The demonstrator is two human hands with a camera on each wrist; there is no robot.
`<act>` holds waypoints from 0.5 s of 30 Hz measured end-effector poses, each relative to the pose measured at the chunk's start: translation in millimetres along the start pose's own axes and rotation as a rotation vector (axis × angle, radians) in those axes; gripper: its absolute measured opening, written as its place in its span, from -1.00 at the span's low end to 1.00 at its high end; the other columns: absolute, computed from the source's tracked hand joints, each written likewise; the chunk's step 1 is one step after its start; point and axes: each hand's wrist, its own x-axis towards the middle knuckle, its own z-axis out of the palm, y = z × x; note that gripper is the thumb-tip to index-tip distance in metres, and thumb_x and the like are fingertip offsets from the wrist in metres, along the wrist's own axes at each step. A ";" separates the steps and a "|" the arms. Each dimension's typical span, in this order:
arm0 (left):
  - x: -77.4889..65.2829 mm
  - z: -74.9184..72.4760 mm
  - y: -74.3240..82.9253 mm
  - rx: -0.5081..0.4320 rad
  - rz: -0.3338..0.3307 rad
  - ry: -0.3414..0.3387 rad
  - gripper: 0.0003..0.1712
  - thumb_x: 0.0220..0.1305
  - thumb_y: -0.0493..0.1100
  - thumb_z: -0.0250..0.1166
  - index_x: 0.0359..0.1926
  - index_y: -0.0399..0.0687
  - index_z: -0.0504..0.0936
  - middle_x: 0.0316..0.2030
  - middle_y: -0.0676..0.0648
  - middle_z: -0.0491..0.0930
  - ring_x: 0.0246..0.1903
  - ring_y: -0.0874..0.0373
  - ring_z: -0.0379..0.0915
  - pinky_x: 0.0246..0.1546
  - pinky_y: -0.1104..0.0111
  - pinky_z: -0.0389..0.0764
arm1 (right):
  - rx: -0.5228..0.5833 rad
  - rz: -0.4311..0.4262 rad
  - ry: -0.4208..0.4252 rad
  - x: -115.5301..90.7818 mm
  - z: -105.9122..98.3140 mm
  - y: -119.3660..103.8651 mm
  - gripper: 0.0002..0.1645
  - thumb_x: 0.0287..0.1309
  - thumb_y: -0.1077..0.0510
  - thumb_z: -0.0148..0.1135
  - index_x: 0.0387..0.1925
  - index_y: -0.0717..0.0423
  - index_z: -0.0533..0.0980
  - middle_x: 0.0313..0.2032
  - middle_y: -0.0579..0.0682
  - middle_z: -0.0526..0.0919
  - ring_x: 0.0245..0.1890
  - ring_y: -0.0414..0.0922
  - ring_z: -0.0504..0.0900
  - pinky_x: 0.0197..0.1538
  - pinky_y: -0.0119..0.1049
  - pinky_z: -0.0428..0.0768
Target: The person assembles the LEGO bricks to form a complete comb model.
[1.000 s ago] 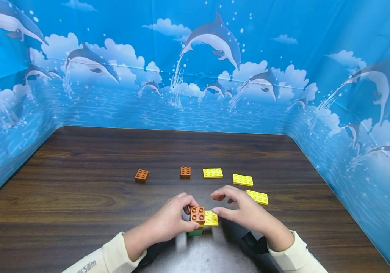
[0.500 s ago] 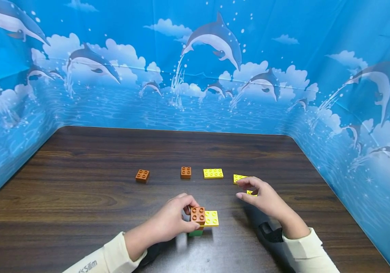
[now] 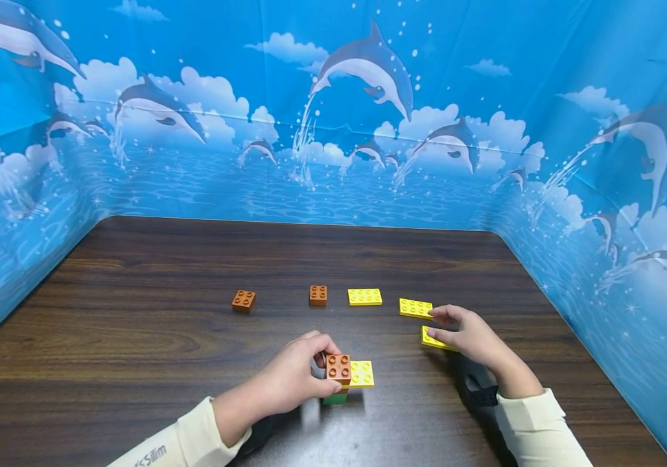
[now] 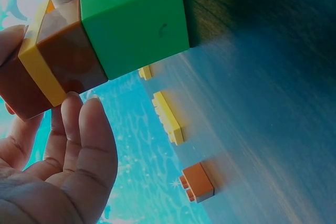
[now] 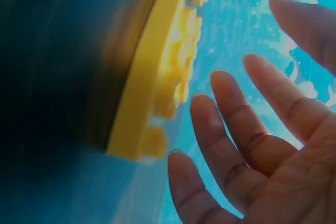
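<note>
My left hand grips a small upright stack of toy building bricks. On top is a brown brick, above a yellow plate that juts out to the right. Under these, the left wrist view has a second brown brick and a green block at the bottom. My right hand hovers over the nearest loose yellow plate, hiding its right part. The right wrist view has this hand's fingers apart from that plate, with nothing held.
Two more yellow plates, one at the back and one nearer the right hand, lie on the dark wooden table. Two brown bricks, one in the middle and one further left, stand there too. A dolphin-print curtain borders the table.
My right hand has moved away from the stack, rightward, to the nearest loose yellow plate. The left hand and the stack have stayed in place.
</note>
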 end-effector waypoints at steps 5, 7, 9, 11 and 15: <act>-0.1 0.5 -0.5 -0.001 0.006 0.006 -0.68 -0.08 -0.29 0.50 -0.29 -0.05 0.57 -0.39 0.07 0.38 -0.35 0.20 0.31 -0.34 0.43 0.35 | -0.072 0.017 -0.007 1.6 0.6 5.9 -0.48 0.20 0.10 0.30 0.12 0.31 0.47 0.06 0.27 0.54 0.08 0.20 0.49 0.07 0.13 0.47; -0.2 0.5 -0.5 -0.003 0.003 0.005 -0.68 -0.08 -0.29 0.50 -0.29 -0.05 0.57 -0.39 0.07 0.38 -0.35 0.19 0.31 -0.34 0.43 0.35 | -0.092 0.022 -0.012 1.8 0.5 7.2 -0.48 0.19 0.11 0.30 0.11 0.31 0.47 0.06 0.27 0.54 0.07 0.20 0.50 0.06 0.13 0.47; -0.3 0.4 -0.4 -0.003 0.003 0.005 -0.68 -0.08 -0.29 0.50 -0.29 -0.05 0.57 -0.39 0.07 0.38 -0.34 0.19 0.31 -0.34 0.42 0.35 | -0.109 0.032 -0.016 2.0 0.6 8.2 -0.49 0.17 0.13 0.32 0.10 0.30 0.49 0.05 0.25 0.56 0.05 0.17 0.51 0.05 0.12 0.48; -0.5 0.2 -0.3 -0.003 0.007 0.007 -0.68 -0.08 -0.29 0.49 -0.29 -0.05 0.57 -0.39 0.07 0.38 -0.34 0.19 0.31 -0.33 0.43 0.35 | -0.126 0.030 -0.026 2.1 0.2 8.8 -0.50 0.15 0.14 0.34 0.08 0.31 0.50 0.02 0.24 0.57 0.00 0.14 0.53 0.03 0.11 0.49; -0.6 0.1 0.0 -0.003 0.008 0.008 -0.69 -0.09 -0.30 0.49 -0.30 -0.04 0.56 -0.39 0.07 0.38 -0.34 0.19 0.31 -0.32 0.43 0.35 | -0.168 0.017 -0.042 3.1 0.2 11.1 -0.50 0.11 0.18 0.36 0.06 0.32 0.51 -0.01 0.21 0.58 -0.05 0.10 0.54 0.00 0.09 0.50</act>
